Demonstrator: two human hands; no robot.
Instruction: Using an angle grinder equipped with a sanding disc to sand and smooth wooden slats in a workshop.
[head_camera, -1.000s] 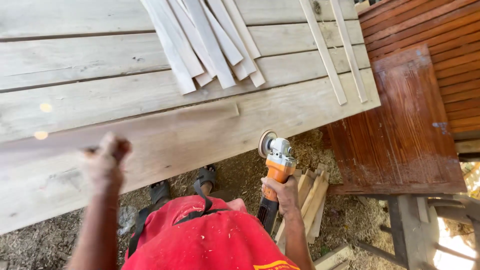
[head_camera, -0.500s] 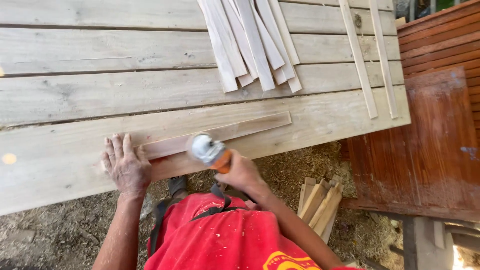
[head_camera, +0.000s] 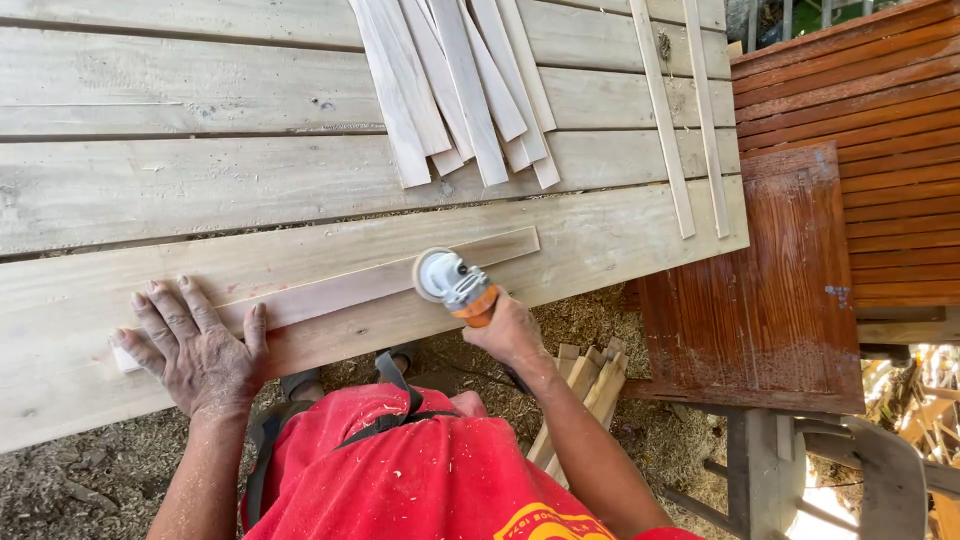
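Note:
A long thin wooden slat (head_camera: 360, 285) lies along the near plank of a workbench (head_camera: 180, 190) made of pale boards. My left hand (head_camera: 195, 345) is spread flat on the slat's left end, pressing it down. My right hand (head_camera: 505, 330) grips an orange and silver angle grinder (head_camera: 455, 283), whose sanding disc rests on the slat right of its middle.
A fan of several pale slats (head_camera: 455, 90) lies on the far boards, with two narrow strips (head_camera: 685, 120) to the right. A reddish-brown varnished panel (head_camera: 765, 280) stands right of the bench. Offcuts (head_camera: 585, 385) lean on the sawdust-covered ground by my feet.
One second ago my left hand was swinging the slat down and the grinder hung beside the bench. Now the slat lies flat under my left palm and the grinder is on it.

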